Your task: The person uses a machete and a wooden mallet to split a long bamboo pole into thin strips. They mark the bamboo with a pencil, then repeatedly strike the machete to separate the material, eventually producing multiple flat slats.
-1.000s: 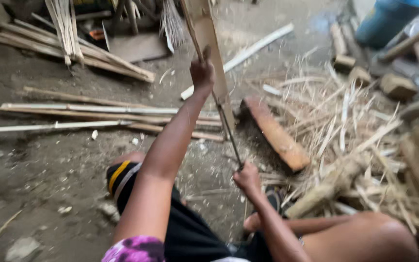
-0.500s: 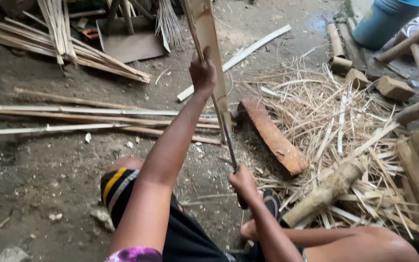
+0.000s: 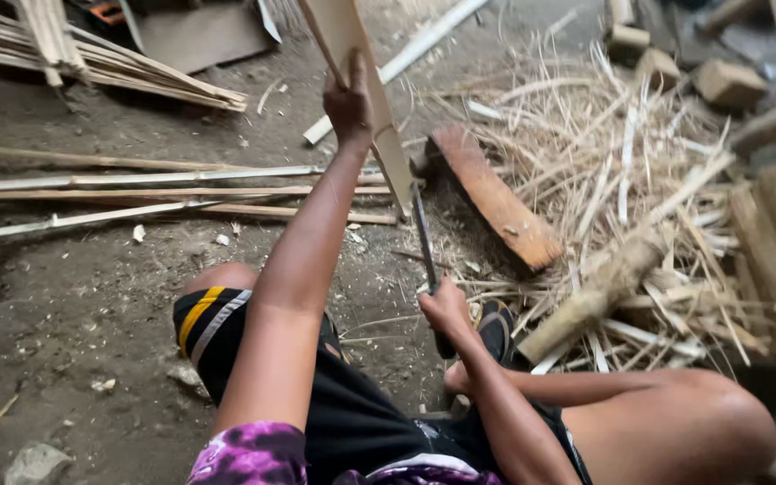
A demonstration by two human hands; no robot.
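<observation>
The ground here is bare brown dirt (image 3: 65,314), with long split sticks (image 3: 163,193) lying to your left and a big messy heap of thin shavings (image 3: 621,171) to your right (a flat reddish board (image 3: 496,202) lies at the edge of that heap). Your left hand (image 3: 349,101) is stretched out in front of you with its fingers closed tight around a pale flat strip of wood (image 3: 365,90), which stands tilted with its low end near the ground. Your right hand (image 3: 446,310) is close to your knee, its fingers clenched around the handle of a long knife (image 3: 424,235), and the blade points up to the low end of the strip.
</observation>
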